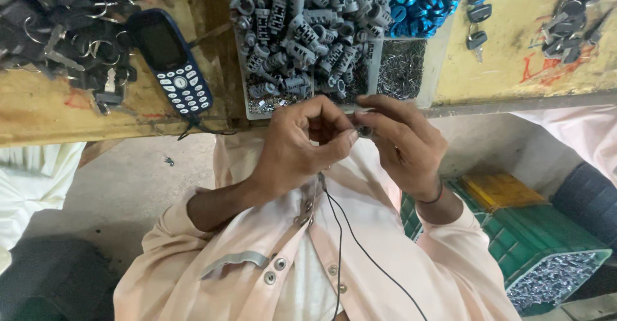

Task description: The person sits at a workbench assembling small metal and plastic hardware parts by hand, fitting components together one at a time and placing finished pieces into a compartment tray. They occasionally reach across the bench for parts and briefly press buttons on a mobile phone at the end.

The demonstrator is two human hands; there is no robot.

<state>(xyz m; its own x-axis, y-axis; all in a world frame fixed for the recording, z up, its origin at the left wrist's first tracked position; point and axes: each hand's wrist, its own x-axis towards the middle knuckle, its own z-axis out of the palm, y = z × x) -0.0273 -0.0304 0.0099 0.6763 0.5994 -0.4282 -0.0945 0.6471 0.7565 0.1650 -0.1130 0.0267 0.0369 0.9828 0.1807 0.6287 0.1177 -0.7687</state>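
Note:
My left hand (302,144) and my right hand (402,144) meet just below the table edge, fingertips pinched together on a small dark metal part (364,130). The part is mostly hidden by the fingers. Right above the hands stands a clear plastic tray (437,57) heaped with several grey cylindrical lock parts (308,32), blue rings (421,0) and a compartment of small silver pins (402,70).
A blue keypad phone (172,61) lies on the worn yellow table (514,64), its black cable running down my shirt. Piles of black keys (58,28) and more keys (575,22) sit left and right. A green crate (546,250) of silver parts stands lower right.

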